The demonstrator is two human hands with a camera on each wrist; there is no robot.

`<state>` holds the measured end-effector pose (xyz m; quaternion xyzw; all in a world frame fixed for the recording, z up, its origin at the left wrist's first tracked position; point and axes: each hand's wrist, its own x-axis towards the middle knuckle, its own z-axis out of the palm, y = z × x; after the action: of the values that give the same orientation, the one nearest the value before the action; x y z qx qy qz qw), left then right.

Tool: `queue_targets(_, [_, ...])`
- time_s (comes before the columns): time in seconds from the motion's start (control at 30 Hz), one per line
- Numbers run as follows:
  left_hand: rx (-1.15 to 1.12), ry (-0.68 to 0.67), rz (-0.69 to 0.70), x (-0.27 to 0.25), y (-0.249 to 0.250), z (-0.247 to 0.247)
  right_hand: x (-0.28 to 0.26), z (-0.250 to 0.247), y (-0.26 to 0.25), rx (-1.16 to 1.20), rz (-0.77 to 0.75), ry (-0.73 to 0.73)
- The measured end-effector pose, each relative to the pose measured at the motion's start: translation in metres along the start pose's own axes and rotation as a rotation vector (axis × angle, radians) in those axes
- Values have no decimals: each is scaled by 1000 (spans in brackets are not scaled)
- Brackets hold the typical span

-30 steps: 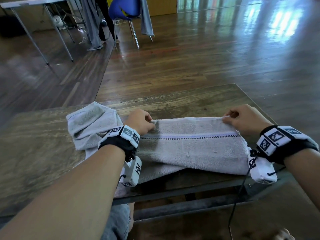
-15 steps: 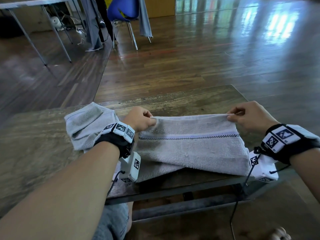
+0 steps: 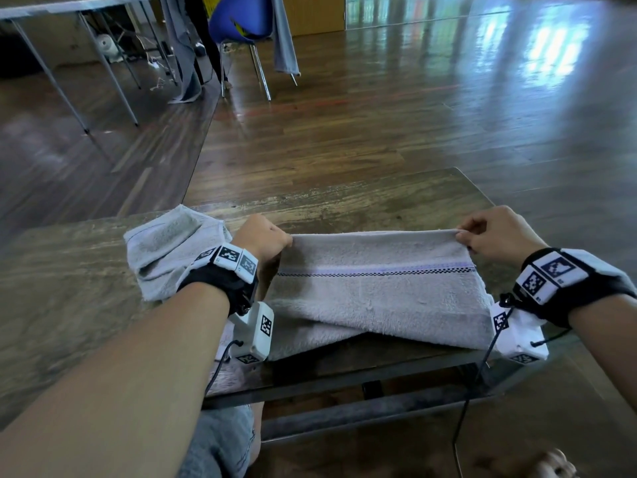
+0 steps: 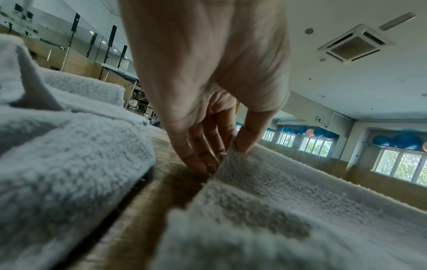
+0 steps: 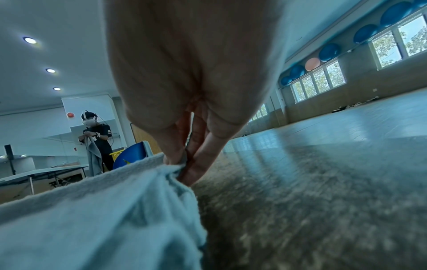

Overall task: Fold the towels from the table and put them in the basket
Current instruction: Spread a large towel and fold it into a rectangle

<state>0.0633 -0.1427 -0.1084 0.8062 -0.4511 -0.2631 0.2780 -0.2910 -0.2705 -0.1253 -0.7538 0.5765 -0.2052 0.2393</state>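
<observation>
A grey towel (image 3: 375, 291) with a dark checked stripe lies across the near edge of the wooden table (image 3: 344, 201), its front part draped over the edge. My left hand (image 3: 265, 238) pinches the towel's far left corner, thumb on top as the left wrist view shows (image 4: 228, 155). My right hand (image 3: 489, 236) pinches the far right corner (image 5: 180, 164). The far edge is lifted a little off the table and stretched between both hands. A second grey towel (image 3: 169, 246) lies crumpled to the left (image 4: 57, 155). No basket is in view.
The table ends just right of my right hand. Beyond it is wooden floor, a blue chair (image 3: 241, 22) with cloth hung on it and a folding table (image 3: 69, 5) at the far left. Another person (image 5: 97, 138) stands far off holding a towel.
Both hands have raised the towel's far edge off the table and pulled it taut; the right hand has moved slightly right and up.
</observation>
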Motion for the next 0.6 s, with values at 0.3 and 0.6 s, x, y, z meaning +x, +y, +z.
queue_targets(0.3, [64,-11,94,-3,-3,3,-2,2,3,-10,-74,-128])
queue_targets(0.6, [80,33,158,-6,-2,6,-2,2,-1,18,-120,-184])
